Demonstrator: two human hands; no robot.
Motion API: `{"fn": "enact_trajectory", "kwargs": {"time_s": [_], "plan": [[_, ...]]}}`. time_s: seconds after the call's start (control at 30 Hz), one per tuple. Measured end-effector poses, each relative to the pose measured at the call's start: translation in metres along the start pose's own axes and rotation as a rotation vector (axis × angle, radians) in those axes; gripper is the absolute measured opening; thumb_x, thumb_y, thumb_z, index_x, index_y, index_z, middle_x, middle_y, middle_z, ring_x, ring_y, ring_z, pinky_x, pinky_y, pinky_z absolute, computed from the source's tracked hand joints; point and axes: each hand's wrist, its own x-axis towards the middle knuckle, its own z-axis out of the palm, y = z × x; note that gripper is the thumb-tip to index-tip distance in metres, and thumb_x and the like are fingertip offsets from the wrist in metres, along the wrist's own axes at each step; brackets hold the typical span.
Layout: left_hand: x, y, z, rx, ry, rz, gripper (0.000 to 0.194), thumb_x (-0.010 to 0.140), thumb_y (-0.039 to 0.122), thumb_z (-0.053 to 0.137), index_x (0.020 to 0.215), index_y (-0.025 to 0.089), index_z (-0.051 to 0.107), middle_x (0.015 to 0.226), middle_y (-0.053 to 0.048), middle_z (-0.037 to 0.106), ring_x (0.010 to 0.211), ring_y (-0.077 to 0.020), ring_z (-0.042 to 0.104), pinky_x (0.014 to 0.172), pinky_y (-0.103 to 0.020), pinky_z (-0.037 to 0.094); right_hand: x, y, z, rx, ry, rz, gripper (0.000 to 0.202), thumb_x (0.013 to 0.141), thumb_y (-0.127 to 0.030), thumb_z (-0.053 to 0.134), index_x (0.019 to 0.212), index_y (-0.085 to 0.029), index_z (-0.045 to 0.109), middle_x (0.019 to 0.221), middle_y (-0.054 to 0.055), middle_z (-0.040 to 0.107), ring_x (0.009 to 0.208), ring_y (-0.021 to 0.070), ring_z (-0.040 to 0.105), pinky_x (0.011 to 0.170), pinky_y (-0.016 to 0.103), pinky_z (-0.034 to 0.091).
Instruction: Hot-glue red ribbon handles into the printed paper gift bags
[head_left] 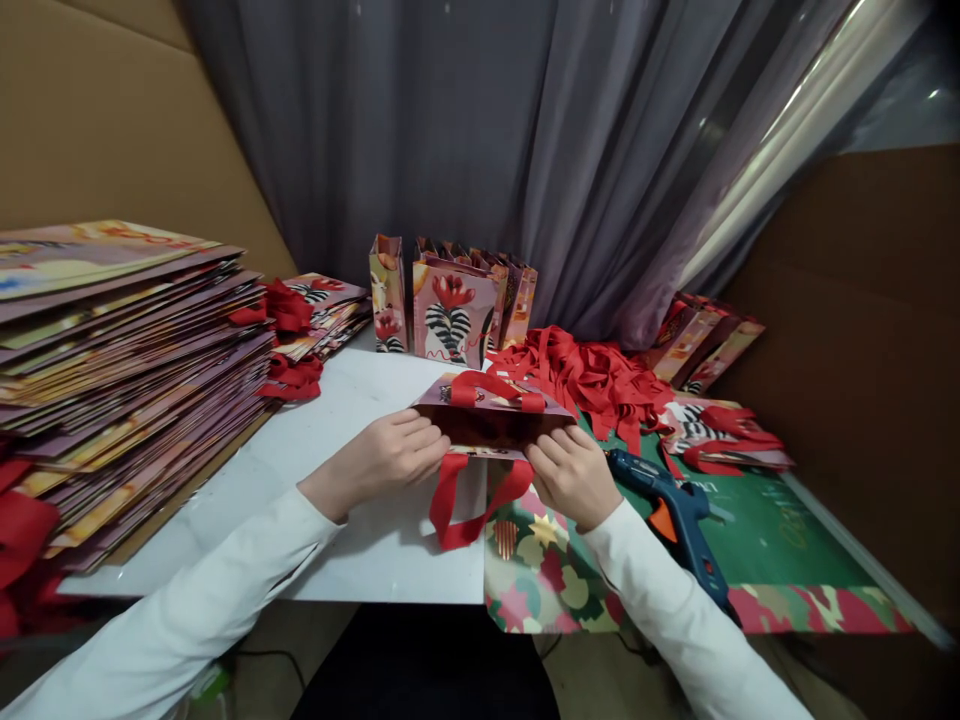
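Observation:
A paper gift bag (495, 440) with red ribbon handles is held upright over the table, its mouth toward me and spread wide. My left hand (390, 448) grips the left end of its rim, fingers curled over the edge. At the right end, my right hand (574, 472) has its fingers closed on the rim in the same way. One ribbon handle (480, 515) hangs down on the near side, and the other lies across the far side. The bag's lower part is hidden. Just right of my right hand lies a blue glue gun (675, 510).
Tall stacks of flat bags (142, 390) stand at the left. Several upright bags (454, 315) are at the back before a grey curtain (405, 130). A heap of red ribbons (592, 385) and a bag with handles (720, 435) lie at the right, near a cardboard wall (855, 330).

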Motion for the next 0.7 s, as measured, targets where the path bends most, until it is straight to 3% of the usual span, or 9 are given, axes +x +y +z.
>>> {"fn": "enact_trajectory", "kwargs": {"time_s": [0.13, 0.3, 0.43, 0.53, 0.6, 0.7], "plan": [[0.006, 0.004, 0.0, 0.023, -0.054, 0.002, 0.02, 0.095, 0.013, 0.042, 0.104, 0.016, 0.059, 0.08, -0.002, 0.066, 0.067, -0.0148, 0.055, 0.064, -0.031, 0.039, 0.005, -0.003, -0.001, -0.024, -0.039, -0.006, 0.022, 0.09, -0.016, 0.044, 0.092, -0.012, 0.065, 0.066, 0.004, 0.054, 0.067, 0.0188, 0.037, 0.069, 0.033, 0.029], [0.003, 0.012, 0.008, -0.003, 0.015, -0.014, 0.021, 0.096, 0.013, 0.04, 0.088, 0.018, 0.059, 0.074, 0.0, 0.065, 0.063, -0.0123, 0.053, 0.061, -0.03, 0.036, 0.001, -0.006, 0.005, -0.04, 0.006, -0.009, 0.033, 0.091, -0.009, 0.038, 0.066, -0.018, 0.057, 0.06, 0.003, 0.049, 0.063, 0.0174, 0.034, 0.069, 0.033, 0.028], [0.002, 0.013, 0.009, -0.033, 0.004, -0.031, 0.024, 0.095, 0.013, 0.038, 0.086, 0.02, 0.059, 0.073, 0.0, 0.064, 0.062, -0.0122, 0.052, 0.061, -0.03, 0.036, -0.003, -0.002, 0.006, -0.041, -0.003, -0.026, 0.034, 0.091, -0.01, 0.038, 0.066, -0.018, 0.058, 0.059, 0.002, 0.049, 0.062, 0.0169, 0.034, 0.068, 0.034, 0.028], [0.005, 0.015, 0.007, -0.015, -0.049, -0.071, 0.02, 0.093, 0.014, 0.041, 0.088, 0.018, 0.06, 0.075, -0.002, 0.064, 0.063, -0.0146, 0.052, 0.062, -0.031, 0.035, -0.002, -0.001, 0.003, 0.019, -0.049, 0.01, 0.028, 0.091, -0.014, 0.039, 0.091, -0.014, 0.067, 0.068, 0.004, 0.058, 0.067, 0.0178, 0.041, 0.072, 0.034, 0.031], [0.01, 0.016, 0.009, -0.028, -0.104, -0.138, 0.018, 0.09, 0.016, 0.044, 0.086, 0.017, 0.062, 0.073, -0.003, 0.063, 0.063, -0.0163, 0.054, 0.063, -0.033, 0.035, 0.001, -0.006, -0.002, 0.145, -0.072, 0.066, 0.035, 0.092, -0.023, 0.041, 0.118, -0.011, 0.061, 0.088, 0.009, 0.066, 0.079, 0.0199, 0.049, 0.078, 0.036, 0.035], [0.016, 0.02, 0.016, -0.05, -0.168, -0.261, 0.018, 0.086, 0.016, 0.046, 0.081, 0.016, 0.063, 0.074, -0.005, 0.065, 0.066, -0.0192, 0.057, 0.066, -0.036, 0.037, 0.006, -0.018, -0.012, 0.375, -0.025, 0.135, 0.041, 0.094, -0.033, 0.037, 0.124, -0.015, 0.058, 0.111, 0.011, 0.065, 0.094, 0.0215, 0.053, 0.086, 0.039, 0.037]]}}
